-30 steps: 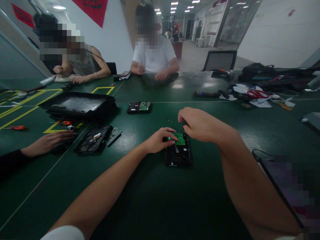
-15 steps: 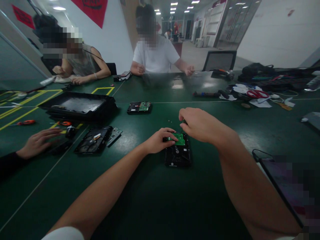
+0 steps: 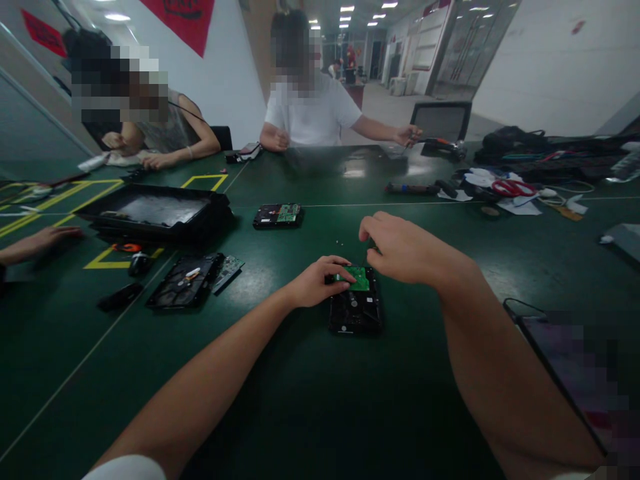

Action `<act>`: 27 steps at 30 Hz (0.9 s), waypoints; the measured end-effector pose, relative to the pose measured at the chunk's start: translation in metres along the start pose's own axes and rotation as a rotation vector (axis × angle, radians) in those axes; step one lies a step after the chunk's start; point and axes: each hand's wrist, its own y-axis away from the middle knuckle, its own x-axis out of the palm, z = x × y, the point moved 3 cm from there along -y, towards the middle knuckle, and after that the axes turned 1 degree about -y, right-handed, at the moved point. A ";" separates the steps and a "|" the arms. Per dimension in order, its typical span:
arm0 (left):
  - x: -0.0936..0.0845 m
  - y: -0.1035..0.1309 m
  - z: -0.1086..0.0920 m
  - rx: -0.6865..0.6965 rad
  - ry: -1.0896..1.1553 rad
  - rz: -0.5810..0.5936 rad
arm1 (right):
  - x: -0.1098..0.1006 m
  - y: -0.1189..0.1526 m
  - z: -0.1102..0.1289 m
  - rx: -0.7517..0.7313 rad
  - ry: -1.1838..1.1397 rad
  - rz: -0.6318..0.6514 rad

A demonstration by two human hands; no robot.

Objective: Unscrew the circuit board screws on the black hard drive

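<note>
A black hard drive (image 3: 357,313) with a green circuit board (image 3: 361,279) on its upper face lies flat on the table in front of me. My left hand (image 3: 325,280) rests on the drive's upper left part, fingers over the board and thumb bent beside them, gripping it against the table. Above the drive's upper right corner, my right hand (image 3: 393,247) is closed with fingers curled downward. Whatever it pinches is mostly hidden by the fingers. Tiny light bits (image 3: 340,243) lie on the table just beyond the drive.
Another hard drive (image 3: 277,215) lies farther off. To the left are an opened drive (image 3: 186,281), a loose circuit board (image 3: 229,273), a black tray (image 3: 155,207) and a co-worker's hand (image 3: 43,243). A screen (image 3: 565,373) stands by my right forearm; scissors (image 3: 515,189) lie beyond.
The co-worker's hand at left has drawn away leftward, and the orange screwdriver there no longer shows. The person opposite has stretched an arm rightward to a tool. My right hand has shifted only slightly.
</note>
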 end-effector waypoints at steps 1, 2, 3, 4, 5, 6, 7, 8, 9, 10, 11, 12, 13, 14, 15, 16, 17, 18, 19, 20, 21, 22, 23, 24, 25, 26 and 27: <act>0.000 0.000 0.000 0.001 -0.002 0.001 | 0.000 0.000 0.001 -0.016 -0.007 -0.004; 0.000 0.000 -0.001 0.004 -0.003 0.001 | 0.000 0.000 0.001 -0.022 -0.008 -0.007; -0.001 0.000 -0.001 0.008 -0.004 0.000 | 0.000 0.000 0.002 -0.018 -0.001 -0.011; -0.001 0.000 -0.002 0.012 -0.002 -0.002 | 0.000 0.000 0.002 -0.005 0.009 -0.011; -0.001 0.000 -0.002 0.015 0.000 -0.005 | 0.000 -0.001 0.002 0.010 0.017 -0.010; -0.001 0.000 -0.002 0.016 0.003 -0.006 | 0.000 -0.001 0.002 0.018 0.021 -0.009; -0.001 0.000 -0.003 0.017 0.003 -0.005 | 0.001 -0.001 0.002 0.018 0.018 -0.008; -0.001 -0.001 -0.003 0.018 0.003 -0.004 | 0.001 -0.001 0.002 0.006 0.010 -0.007; -0.001 -0.001 -0.003 0.019 0.003 -0.003 | 0.002 -0.001 0.002 -0.011 0.001 -0.009; -0.001 -0.001 -0.003 0.020 0.003 -0.003 | 0.002 -0.001 0.003 -0.028 -0.008 -0.011; -0.001 -0.001 -0.004 0.022 0.004 -0.006 | 0.002 -0.001 0.003 -0.038 -0.011 -0.014; -0.001 -0.001 -0.004 0.023 0.005 -0.010 | 0.001 -0.001 0.003 -0.035 -0.007 -0.016; -0.001 -0.001 -0.004 0.024 0.005 -0.015 | 0.000 -0.001 0.003 -0.015 0.004 -0.018; -0.001 0.000 -0.004 0.025 0.004 -0.019 | 0.000 -0.001 0.003 0.019 0.021 -0.016; -0.001 0.000 -0.003 0.025 0.002 -0.019 | -0.001 0.000 0.002 0.058 0.041 -0.011; 0.000 0.000 -0.003 0.023 -0.001 -0.018 | -0.002 0.000 0.001 0.090 0.057 -0.005; 0.000 0.000 -0.002 0.020 -0.004 -0.015 | -0.002 0.000 0.001 0.108 0.067 0.001; 0.000 0.000 -0.001 0.017 -0.006 -0.011 | -0.002 0.000 0.001 0.107 0.067 0.005; 0.000 0.001 0.000 0.015 -0.009 -0.008 | -0.001 0.000 0.001 0.088 0.057 0.007; 0.000 0.001 0.001 0.017 -0.012 -0.005 | -0.001 0.000 0.002 0.059 0.042 0.008; 0.000 0.001 0.002 0.022 -0.015 -0.003 | -0.001 0.000 0.003 0.032 0.028 0.005; 0.000 0.001 0.003 0.027 -0.017 -0.001 | 0.000 0.000 0.003 0.012 0.020 0.002; 0.001 0.001 0.003 0.032 -0.017 0.000 | 0.000 0.000 0.004 0.004 0.019 -0.002; 0.001 0.001 0.004 0.034 -0.018 -0.001 | 0.000 -0.001 0.004 0.008 0.027 -0.007; 0.001 0.001 0.004 0.034 -0.017 -0.002 | 0.000 -0.001 0.004 0.023 0.042 -0.010; 0.001 0.001 0.004 0.032 -0.016 -0.002 | 0.000 -0.001 0.004 0.044 0.057 -0.013; 0.001 0.001 0.003 0.030 -0.015 -0.006 | -0.001 -0.001 0.003 0.063 0.067 -0.013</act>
